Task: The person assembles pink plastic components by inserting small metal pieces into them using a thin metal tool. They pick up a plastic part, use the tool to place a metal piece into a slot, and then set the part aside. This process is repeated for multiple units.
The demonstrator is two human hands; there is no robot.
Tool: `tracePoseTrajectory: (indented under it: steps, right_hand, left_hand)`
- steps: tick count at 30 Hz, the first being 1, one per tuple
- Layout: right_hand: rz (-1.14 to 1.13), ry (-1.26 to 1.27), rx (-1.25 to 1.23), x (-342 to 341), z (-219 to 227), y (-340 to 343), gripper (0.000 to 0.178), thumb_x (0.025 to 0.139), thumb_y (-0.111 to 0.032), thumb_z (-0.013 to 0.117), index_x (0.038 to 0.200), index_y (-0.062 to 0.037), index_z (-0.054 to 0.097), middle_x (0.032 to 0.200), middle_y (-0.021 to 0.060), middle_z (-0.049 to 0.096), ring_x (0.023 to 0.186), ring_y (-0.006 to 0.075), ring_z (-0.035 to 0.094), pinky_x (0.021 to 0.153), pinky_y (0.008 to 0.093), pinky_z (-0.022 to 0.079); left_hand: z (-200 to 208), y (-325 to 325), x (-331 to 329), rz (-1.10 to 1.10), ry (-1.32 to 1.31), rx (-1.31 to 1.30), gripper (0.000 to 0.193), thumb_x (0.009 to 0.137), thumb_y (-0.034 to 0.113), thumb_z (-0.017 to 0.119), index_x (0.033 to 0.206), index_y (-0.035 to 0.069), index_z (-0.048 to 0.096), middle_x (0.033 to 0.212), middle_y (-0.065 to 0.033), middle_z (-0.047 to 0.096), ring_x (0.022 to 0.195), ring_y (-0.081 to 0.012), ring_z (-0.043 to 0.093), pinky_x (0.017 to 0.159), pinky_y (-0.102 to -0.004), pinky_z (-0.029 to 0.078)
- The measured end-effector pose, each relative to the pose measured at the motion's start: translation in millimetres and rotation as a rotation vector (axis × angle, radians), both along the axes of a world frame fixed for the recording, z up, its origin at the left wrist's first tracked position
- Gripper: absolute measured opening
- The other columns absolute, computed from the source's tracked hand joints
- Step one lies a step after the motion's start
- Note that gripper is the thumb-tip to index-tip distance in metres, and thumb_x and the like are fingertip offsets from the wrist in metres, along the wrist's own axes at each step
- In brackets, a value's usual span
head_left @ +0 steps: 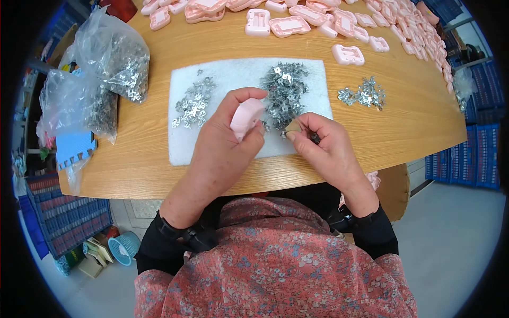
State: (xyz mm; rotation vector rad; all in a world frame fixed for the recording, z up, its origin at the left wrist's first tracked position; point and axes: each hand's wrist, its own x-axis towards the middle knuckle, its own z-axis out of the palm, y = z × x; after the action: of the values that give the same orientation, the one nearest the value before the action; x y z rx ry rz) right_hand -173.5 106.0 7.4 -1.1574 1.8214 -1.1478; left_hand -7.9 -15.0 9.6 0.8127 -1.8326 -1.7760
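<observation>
My left hand (225, 132) is closed round a pale pink plastic casing (247, 115), tilted on its edge above the white foam mat (238, 71). My right hand (323, 143) is pinched just to the right of it, with a tan covering (293, 126) at the fingertip. Small dark metal pieces (315, 138) show among its curled fingers. Beyond the hands, a dense heap of small metal clips (286, 87) lies on the mat. A looser heap of bright metal clips (193, 106) spreads over the mat's left side.
More clips (369, 94) lie on the wooden table (413, 127), right of the mat. Many pink casings (289, 26) cover the far edge and far right. Clear bags of metal parts (124, 63) stand at the left, by a blue foam piece (76, 148). Blue crates (69, 212) flank the table.
</observation>
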Motion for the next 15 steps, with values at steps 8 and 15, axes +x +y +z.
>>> tracePoseTrajectory:
  steps: [8, 15]
  right_hand:
    - [-0.039, -0.103, -0.011, -2, -3, 2, 0.017, 0.09, -0.013, 0.067, 0.092, 0.0028, 0.062, 0.071, -0.0049, 0.049, 0.066, 0.0039, 0.042, 0.057, 0.0237, 0.039]
    - [-0.067, -0.245, 0.001, -2, 2, 4, 0.014, 0.092, -0.014, 0.066, 0.091, -0.0003, 0.062, 0.074, -0.0073, 0.049, 0.07, 0.0018, 0.042, 0.061, 0.0208, 0.037]
  left_hand:
    - [6, -6, -11, -0.08, -0.298, -0.61, 0.039, 0.085, -0.001, 0.06, 0.122, 0.01, 0.056, 0.095, -0.0202, 0.068, 0.09, -0.0387, 0.066, 0.078, -0.0434, 0.052]
    - [13, -3, -14, -0.037, -0.104, -0.265, 0.043, 0.087, -0.003, 0.061, 0.128, 0.009, 0.056, 0.096, -0.0029, 0.065, 0.086, -0.0123, 0.062, 0.08, -0.026, 0.051]
